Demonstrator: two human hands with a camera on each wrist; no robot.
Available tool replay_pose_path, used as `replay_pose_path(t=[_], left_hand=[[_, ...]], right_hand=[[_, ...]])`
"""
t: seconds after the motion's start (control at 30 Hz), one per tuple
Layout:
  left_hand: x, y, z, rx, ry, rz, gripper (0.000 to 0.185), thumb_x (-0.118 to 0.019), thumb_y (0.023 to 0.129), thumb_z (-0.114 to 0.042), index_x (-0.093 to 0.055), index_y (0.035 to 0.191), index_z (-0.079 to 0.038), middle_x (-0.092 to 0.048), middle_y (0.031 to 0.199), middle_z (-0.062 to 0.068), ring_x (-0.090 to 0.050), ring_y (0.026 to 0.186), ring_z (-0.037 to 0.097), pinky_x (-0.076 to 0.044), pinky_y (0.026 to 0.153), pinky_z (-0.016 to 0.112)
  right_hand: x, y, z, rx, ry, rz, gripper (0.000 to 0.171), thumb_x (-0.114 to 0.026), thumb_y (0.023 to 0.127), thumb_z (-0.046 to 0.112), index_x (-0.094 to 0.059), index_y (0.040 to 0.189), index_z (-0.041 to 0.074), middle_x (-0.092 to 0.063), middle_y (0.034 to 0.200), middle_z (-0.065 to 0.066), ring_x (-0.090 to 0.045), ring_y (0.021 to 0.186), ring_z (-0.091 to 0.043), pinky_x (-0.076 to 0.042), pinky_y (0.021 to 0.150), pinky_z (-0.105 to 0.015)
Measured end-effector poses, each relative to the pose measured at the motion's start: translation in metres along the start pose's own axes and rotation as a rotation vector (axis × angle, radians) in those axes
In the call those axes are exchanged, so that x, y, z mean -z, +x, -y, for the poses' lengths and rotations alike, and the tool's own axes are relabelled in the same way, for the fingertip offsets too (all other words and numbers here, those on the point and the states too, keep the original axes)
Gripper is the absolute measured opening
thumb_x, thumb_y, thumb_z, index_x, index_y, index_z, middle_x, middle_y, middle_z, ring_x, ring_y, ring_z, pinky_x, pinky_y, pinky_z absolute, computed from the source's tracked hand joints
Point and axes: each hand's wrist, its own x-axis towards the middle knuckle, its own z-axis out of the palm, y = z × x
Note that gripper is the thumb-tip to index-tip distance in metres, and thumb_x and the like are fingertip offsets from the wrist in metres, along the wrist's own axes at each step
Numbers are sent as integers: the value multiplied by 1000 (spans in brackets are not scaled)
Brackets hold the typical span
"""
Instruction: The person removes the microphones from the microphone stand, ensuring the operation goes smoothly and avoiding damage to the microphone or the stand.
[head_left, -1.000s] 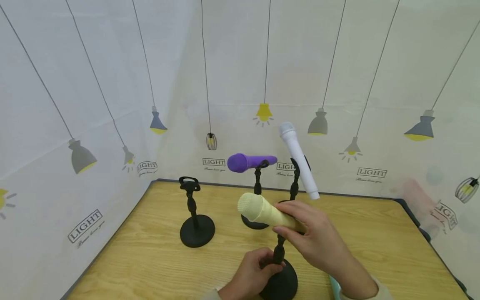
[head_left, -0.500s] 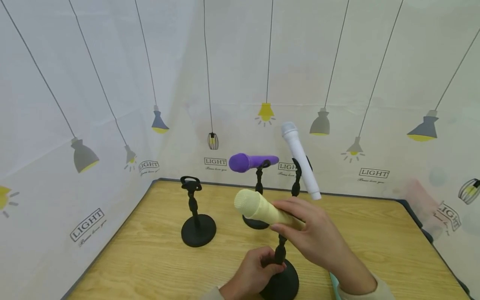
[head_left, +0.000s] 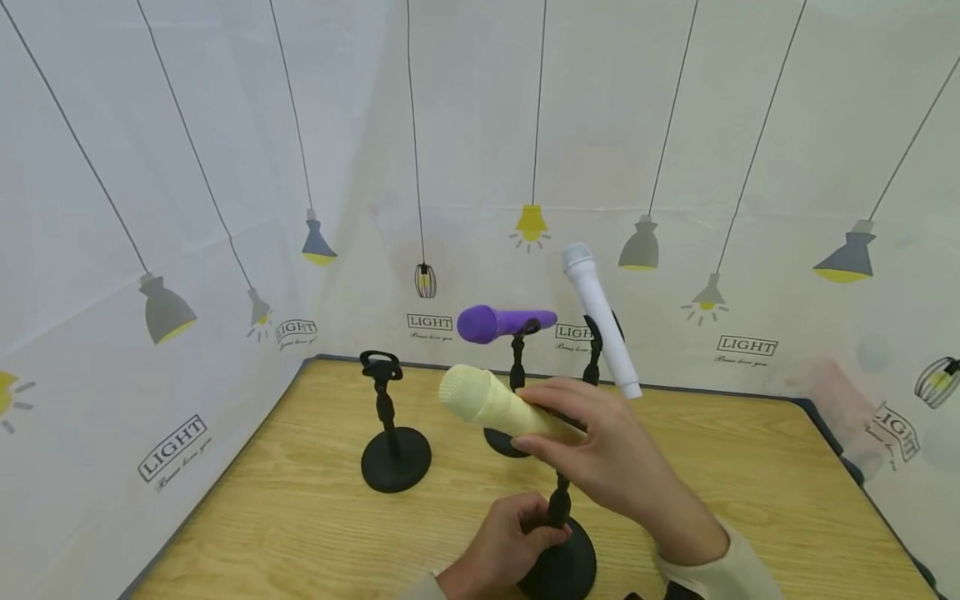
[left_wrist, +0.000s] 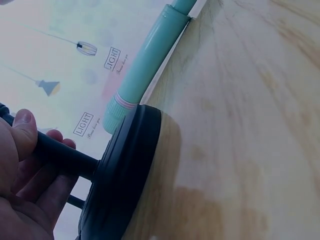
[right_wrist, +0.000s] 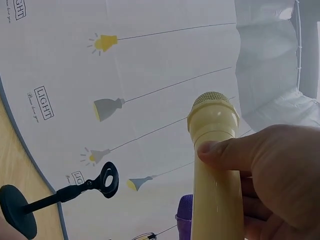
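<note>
My right hand grips a pale yellow microphone by its body, head pointing left, above the nearest black stand. In the right wrist view my thumb lies across the yellow microphone just below its head. My left hand holds the post of that nearest stand just above its round base. The stand's clip is hidden behind my right hand. A teal microphone lies on the table right behind the base.
On the wooden table stand other black stands: an empty one at the left, one holding a purple microphone, one holding a white microphone tilted up. Patterned cloth walls close in the back and sides.
My right hand has carried the yellow microphone up and to the left, away from the top of the nearest stand. My left hand stays on the stand's post.
</note>
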Motion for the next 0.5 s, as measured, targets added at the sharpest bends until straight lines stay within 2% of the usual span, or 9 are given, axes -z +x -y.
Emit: replay_pose_path(t=[0.27,0.5], left_hand=[[0,0,3,-30,-13,14,5,-77,99,-9,-78,103,-5,-82,105,14,-76,94,2,-59,90,20],[1,-1,3,-12,-51,19,7,-77,100,-10,-78,103,-4,-82,106,16,-76,93,2,-60,88,20]], right_hand=[[-4,12,7,-46,114,60,38,-89,89,6,-78,125,8,-79,120,-6,-75,102,-16,-66,78,-26],[-4,21,8,34,114,55,40,-89,88,4,-78,126,10,-80,120,-5,-74,103,-14,-65,82,-29]])
